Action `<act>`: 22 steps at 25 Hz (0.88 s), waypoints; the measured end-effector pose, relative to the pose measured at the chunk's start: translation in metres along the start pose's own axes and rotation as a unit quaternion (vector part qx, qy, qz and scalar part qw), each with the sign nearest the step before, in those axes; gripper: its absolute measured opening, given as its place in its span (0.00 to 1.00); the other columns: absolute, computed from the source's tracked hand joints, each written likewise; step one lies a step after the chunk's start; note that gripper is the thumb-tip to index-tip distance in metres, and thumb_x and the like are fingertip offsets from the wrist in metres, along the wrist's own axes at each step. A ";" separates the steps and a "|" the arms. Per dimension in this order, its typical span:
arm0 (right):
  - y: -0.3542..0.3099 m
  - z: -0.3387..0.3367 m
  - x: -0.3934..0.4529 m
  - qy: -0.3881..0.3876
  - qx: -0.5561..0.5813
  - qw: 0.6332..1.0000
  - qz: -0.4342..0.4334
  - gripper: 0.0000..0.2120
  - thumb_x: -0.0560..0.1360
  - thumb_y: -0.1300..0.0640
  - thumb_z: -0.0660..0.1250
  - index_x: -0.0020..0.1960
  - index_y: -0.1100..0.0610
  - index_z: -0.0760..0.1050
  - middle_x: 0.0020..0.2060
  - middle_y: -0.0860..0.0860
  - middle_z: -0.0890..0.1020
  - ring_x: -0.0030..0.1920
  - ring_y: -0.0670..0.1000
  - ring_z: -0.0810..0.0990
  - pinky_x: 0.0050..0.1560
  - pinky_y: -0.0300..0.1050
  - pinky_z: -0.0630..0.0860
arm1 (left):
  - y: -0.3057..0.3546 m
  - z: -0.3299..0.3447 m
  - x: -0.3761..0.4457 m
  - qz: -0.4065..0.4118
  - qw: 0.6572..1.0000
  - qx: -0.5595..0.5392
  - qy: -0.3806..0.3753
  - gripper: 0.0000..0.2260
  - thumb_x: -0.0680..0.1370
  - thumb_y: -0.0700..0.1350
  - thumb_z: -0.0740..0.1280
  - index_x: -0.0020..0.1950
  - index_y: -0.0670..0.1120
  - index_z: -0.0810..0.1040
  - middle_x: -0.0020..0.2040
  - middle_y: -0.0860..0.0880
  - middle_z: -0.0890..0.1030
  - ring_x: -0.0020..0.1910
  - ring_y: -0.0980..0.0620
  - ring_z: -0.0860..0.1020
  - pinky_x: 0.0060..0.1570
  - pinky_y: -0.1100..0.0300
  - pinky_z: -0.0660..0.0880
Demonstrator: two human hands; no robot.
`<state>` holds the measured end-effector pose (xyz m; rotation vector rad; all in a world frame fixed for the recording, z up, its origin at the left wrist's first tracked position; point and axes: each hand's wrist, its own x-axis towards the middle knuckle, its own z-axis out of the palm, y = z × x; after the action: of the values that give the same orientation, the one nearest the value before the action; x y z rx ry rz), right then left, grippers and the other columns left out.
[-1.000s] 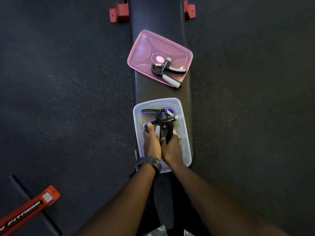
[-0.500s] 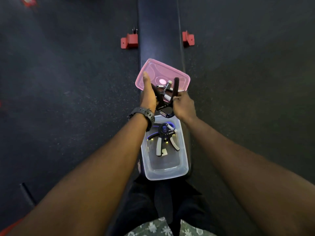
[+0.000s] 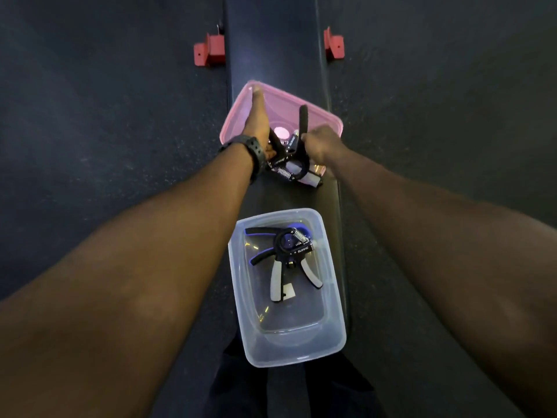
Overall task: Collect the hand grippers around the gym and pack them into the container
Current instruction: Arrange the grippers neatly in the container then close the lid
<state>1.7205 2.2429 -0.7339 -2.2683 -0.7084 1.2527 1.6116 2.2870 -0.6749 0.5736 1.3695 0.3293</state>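
Gripping the black spring-loaded hand gripper (image 3: 297,152) over the pink plastic lid (image 3: 283,107) mid-bench, we clamp our left hand (image 3: 259,125) and right hand (image 3: 319,143) on its handles, the clear plastic container (image 3: 289,345) lying nearer us.

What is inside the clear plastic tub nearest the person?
The clear plastic tub holds black hand grippers with grey and bluish handles, overlapping at its far end. How many cannot be told, since they cover each other. The near half shows only bare floor.
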 end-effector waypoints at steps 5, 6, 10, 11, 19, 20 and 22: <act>0.014 0.009 0.015 -0.009 0.016 1.000 0.007 0.08 0.71 0.59 0.59 0.44 0.59 0.76 0.33 0.54 0.75 0.33 0.53 0.73 0.34 0.46 0.69 | -0.020 -0.003 0.025 0.017 0.999 -0.018 -0.021 0.28 0.77 0.69 0.55 0.47 0.43 0.74 0.41 0.43 0.80 0.36 0.48 0.82 0.26 0.60 0.79; 0.013 0.006 0.009 -0.008 0.012 1.000 -0.003 0.08 0.72 0.60 0.60 0.44 0.60 0.77 0.35 0.56 0.77 0.36 0.55 0.75 0.37 0.48 0.70 | -0.019 -0.003 0.018 0.027 0.999 -0.019 -0.024 0.27 0.78 0.68 0.54 0.47 0.43 0.73 0.38 0.45 0.78 0.30 0.51 0.81 0.22 0.64 0.76; 0.010 -0.014 -0.035 0.041 -0.011 0.997 -0.059 0.12 0.74 0.60 0.61 0.49 0.62 0.81 0.50 0.59 0.83 0.52 0.61 0.81 0.57 0.56 0.78 | -0.016 -0.014 -0.013 0.122 0.991 0.047 0.017 0.23 0.80 0.66 0.54 0.43 0.47 0.74 0.35 0.50 0.76 0.29 0.55 0.76 0.32 0.64 0.73; 0.010 -0.017 -0.053 0.057 0.016 0.996 -0.066 0.11 0.72 0.57 0.62 0.47 0.57 0.82 0.50 0.56 0.85 0.53 0.59 0.83 0.58 0.58 0.78 | -0.017 -0.019 -0.023 0.147 0.987 0.056 0.031 0.22 0.80 0.65 0.54 0.42 0.48 0.75 0.38 0.48 0.78 0.35 0.52 0.76 0.38 0.60 0.73; 0.074 0.031 -0.206 0.034 0.037 0.998 -0.027 0.11 0.79 0.62 0.62 0.57 0.56 0.81 0.53 0.54 0.85 0.55 0.55 0.83 0.58 0.50 0.77 | -0.154 -0.052 -0.104 0.104 0.989 0.102 0.038 0.25 0.76 0.64 0.55 0.41 0.47 0.83 0.41 0.46 0.86 0.44 0.45 0.83 0.54 0.48 0.79; 0.084 0.040 -0.215 0.024 0.018 0.999 -0.012 0.12 0.80 0.63 0.61 0.58 0.57 0.80 0.55 0.56 0.85 0.57 0.57 0.82 0.57 0.47 0.75 | -0.169 -0.055 -0.103 0.091 0.985 0.138 0.056 0.23 0.77 0.60 0.55 0.42 0.47 0.84 0.45 0.45 0.86 0.49 0.44 0.83 0.58 0.47 0.77; 0.100 0.052 -0.221 0.018 -0.014 0.999 0.022 0.14 0.80 0.64 0.58 0.61 0.60 0.79 0.57 0.59 0.83 0.59 0.60 0.79 0.54 0.44 0.71 | -0.184 -0.062 -0.095 0.105 0.963 0.231 0.087 0.17 0.78 0.50 0.57 0.49 0.46 0.84 0.53 0.42 0.84 0.56 0.41 0.80 0.61 0.47 0.74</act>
<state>1.5966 2.0349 -0.6797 -2.3351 -0.6701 1.2261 1.5134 2.0971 -0.7057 1.1046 1.5700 0.2326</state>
